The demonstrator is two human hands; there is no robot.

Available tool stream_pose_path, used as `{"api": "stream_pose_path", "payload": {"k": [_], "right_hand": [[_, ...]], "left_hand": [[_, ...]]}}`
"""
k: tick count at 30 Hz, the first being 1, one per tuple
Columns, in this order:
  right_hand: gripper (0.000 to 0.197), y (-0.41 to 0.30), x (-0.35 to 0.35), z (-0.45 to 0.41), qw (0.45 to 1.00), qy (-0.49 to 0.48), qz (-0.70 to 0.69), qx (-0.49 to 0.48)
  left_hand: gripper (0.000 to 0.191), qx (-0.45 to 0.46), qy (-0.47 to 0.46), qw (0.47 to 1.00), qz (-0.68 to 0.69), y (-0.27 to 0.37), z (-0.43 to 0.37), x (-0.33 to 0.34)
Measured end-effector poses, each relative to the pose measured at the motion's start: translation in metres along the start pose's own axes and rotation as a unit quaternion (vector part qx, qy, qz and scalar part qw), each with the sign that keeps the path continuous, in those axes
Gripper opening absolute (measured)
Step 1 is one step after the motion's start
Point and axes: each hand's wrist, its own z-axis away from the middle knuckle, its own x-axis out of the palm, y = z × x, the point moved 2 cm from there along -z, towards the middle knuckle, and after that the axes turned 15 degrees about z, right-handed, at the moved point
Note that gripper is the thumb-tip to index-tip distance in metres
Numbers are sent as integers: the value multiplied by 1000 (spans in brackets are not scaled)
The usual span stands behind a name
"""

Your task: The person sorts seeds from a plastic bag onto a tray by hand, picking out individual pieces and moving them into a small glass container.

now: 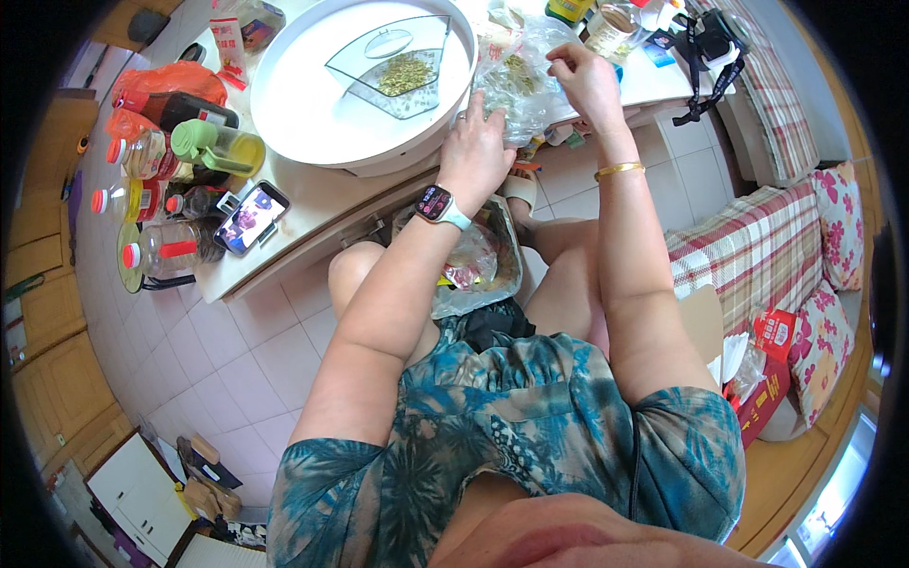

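Note:
My left hand (pixel 477 145), with a watch on its wrist, rests its spread fingers on the near left edge of a clear plastic bag (pixel 522 99). Small greenish dried bits show inside the bag. Over the bag's right side is my right hand (pixel 586 82), its thumb and index finger close together; whether they pinch any plastic cannot be told. Left of the bag stands a large round white tray (pixel 298 135). In it lies a clear, fan-shaped container (pixel 419 103) holding a heap of greenish-brown dried pieces (pixel 406 74).
Bottles, a green-lidded jug (pixel 220 148) and a propped phone (pixel 252 218) crowd the table's left side. At the right end are a jar (pixel 611 32) and a camera with a strap (pixel 714 42). A lined bin (pixel 508 266) stands between my knees, below the table edge.

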Motion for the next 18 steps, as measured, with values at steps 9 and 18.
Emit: {"api": "stream_pose_path", "payload": {"k": [9,18], "right_hand": [[16,13,26,-6,997,2,75,-9],[22,18,23,-11,984,-118,-109,72]], "left_hand": [[58,20,20,999,-26,-4,-3,9],[57,0,6,1000,-27,1,-5,9]]}}
